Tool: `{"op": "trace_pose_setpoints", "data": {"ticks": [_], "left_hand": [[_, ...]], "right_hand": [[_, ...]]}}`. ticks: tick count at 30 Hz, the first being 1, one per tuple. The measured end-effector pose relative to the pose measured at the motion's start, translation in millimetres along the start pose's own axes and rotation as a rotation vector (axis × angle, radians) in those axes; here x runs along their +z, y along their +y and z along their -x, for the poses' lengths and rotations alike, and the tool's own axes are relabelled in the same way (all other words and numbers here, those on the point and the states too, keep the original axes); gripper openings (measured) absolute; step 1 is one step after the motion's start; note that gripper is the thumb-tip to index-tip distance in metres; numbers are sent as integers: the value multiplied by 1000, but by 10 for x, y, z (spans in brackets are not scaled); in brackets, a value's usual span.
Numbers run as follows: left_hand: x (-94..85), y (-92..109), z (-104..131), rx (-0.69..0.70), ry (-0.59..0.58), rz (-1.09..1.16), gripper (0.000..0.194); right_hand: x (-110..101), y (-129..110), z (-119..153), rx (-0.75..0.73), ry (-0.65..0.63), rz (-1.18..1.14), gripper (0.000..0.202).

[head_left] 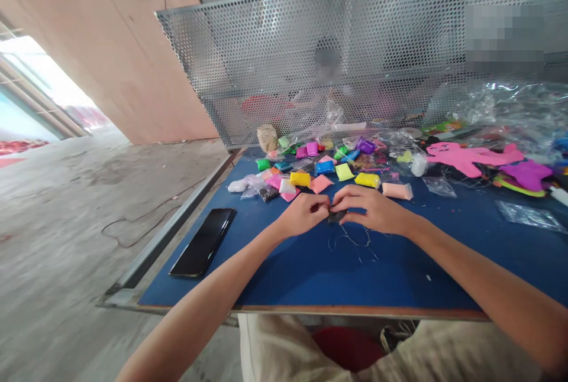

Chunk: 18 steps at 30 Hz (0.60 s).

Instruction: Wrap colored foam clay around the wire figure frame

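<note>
Both forearms reach in over the blue table (310, 275), and the left hand (304, 214) and right hand (373, 207) meet fingertip to fingertip, pinching a small dark piece (336, 215) between them, seemingly clay, though it is too small to tell. Thin threads (352, 240) lie just under the hands. Beyond them small coloured packets (326, 168) crowd the table, a black phone (203, 242) lies to the left, and a perforated metal panel (355, 45) stands behind.

Matt blue tabletop (310, 275), perforated metal screen (355, 51), glossy black phone (203, 242), crinkled clear plastic bags (510, 110)
</note>
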State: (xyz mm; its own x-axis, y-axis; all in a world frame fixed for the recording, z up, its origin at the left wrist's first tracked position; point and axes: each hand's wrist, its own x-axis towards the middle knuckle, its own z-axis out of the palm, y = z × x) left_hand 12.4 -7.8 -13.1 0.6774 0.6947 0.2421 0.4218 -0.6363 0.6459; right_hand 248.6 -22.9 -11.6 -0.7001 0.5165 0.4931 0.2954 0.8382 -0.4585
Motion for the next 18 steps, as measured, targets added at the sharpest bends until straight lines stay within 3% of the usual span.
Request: {"op": "trace_pose_setpoints", "data": {"ticks": [10,15,18], "left_hand": [[26,141,12,64,-17,-2,22],[-169,-61,37,118,235,-81,22],[-218,-127,44,100,235,-118,50]], "right_hand": [[182,22,-67,139,110,-10,8],[154,98,-54,343,283,-172,16],[135,104,-50,401,353,-241,22]]}}
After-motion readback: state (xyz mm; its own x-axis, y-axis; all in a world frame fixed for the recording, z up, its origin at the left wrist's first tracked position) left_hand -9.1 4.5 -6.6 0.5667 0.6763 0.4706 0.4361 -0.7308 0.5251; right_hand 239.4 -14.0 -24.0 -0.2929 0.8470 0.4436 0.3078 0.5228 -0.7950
